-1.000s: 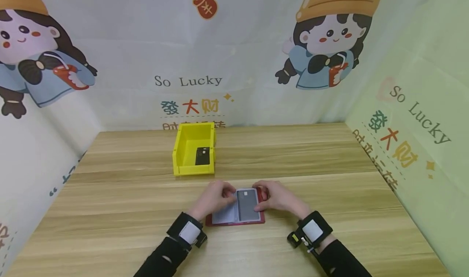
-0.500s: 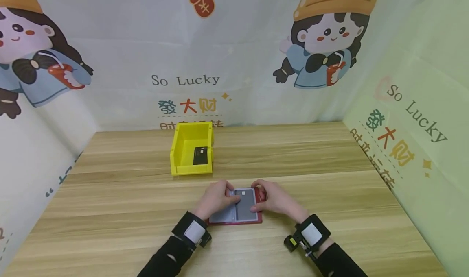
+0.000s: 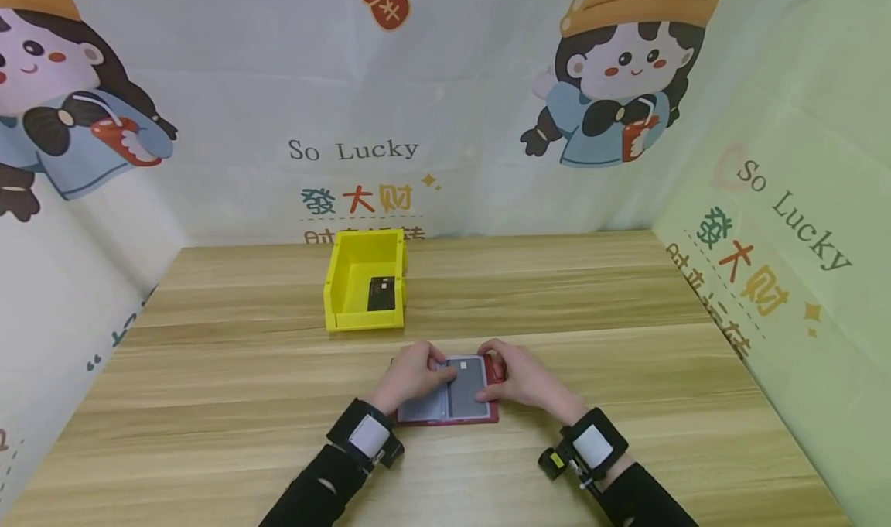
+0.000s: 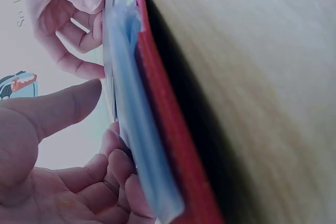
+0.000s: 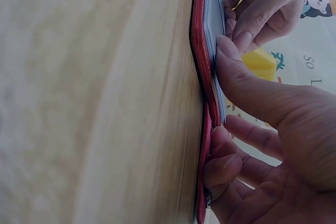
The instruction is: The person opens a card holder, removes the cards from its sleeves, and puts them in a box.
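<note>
A red card holder [image 3: 491, 415] lies spread on the table with clear plastic sleeves. A grey card [image 3: 466, 394] with a pale chip mark sits in the right-hand sleeve. My left hand [image 3: 411, 372] is at the upper middle, its thumb over the left edge of this card and its fingers curled at the sleeves' edge. My right hand [image 3: 518, 372] grips the right side, thumb on the sleeve and fingers curled at the red cover. In the right wrist view the red cover [image 5: 199, 40] shows edge-on; the left wrist view shows the bluish sleeves [image 4: 134, 82] slightly lifted off the cover.
Beyond my hands stands a yellow bin [image 3: 363, 322] with a black card [image 3: 381, 293] inside, near its right wall. The wooden table [image 3: 592, 302] meets printed cloth walls [image 3: 473, 124] at the back and sides.
My left hand has moved slightly right, bringing its thumb over the grey card's left edge. The right hand keeps its grip. The head view has shifted a little.
</note>
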Demonstrator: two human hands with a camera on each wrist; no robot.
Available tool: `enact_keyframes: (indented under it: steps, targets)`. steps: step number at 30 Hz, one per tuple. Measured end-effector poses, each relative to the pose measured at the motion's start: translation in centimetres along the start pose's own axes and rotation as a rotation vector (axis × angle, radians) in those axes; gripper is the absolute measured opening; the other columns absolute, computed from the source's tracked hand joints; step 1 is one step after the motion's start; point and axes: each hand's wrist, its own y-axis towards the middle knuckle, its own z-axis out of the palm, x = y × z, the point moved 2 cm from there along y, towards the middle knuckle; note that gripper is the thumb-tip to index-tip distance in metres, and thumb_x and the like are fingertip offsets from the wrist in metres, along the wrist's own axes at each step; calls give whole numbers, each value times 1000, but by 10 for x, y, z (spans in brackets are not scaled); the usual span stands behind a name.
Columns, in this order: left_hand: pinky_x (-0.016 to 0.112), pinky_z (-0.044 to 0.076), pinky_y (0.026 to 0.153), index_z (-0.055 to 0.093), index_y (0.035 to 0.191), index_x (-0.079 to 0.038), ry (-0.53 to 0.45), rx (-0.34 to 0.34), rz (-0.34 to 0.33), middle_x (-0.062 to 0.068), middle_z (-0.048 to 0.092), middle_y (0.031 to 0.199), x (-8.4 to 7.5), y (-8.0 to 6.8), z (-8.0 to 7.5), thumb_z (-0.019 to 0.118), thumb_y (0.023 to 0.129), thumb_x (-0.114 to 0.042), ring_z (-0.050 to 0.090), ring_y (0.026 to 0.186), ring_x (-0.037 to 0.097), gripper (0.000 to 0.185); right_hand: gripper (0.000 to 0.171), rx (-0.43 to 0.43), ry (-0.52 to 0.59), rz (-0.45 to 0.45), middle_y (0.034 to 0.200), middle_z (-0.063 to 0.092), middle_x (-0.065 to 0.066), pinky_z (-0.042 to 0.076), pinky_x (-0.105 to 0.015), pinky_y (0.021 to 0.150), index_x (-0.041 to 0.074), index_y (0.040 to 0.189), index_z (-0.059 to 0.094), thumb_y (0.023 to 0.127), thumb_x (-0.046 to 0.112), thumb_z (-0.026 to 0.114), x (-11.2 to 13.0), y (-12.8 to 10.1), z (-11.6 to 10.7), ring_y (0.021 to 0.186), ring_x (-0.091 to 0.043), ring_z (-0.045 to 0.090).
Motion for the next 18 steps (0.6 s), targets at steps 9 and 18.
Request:
enact_keyframes:
  steps: [9,18]
  targets:
    - [24,34,56,73,103,0,-38,23,-7,0,55,67,1,2,-2,72,93,-21,49,61,13,23,61,1,-1,-4,80,51,0,32,-21,60,5,125,59,75,25,89,1,0,0,71,-11,44]
    - [23,29,53,76,90,-5,-71,23,-9,-5,48,58,2,2,0,69,94,-24,42,55,10,20,61,3,-18,-1,80,52,1,33,-21,60,6,126,60,75,27,89,2,0,0,71,-11,44]
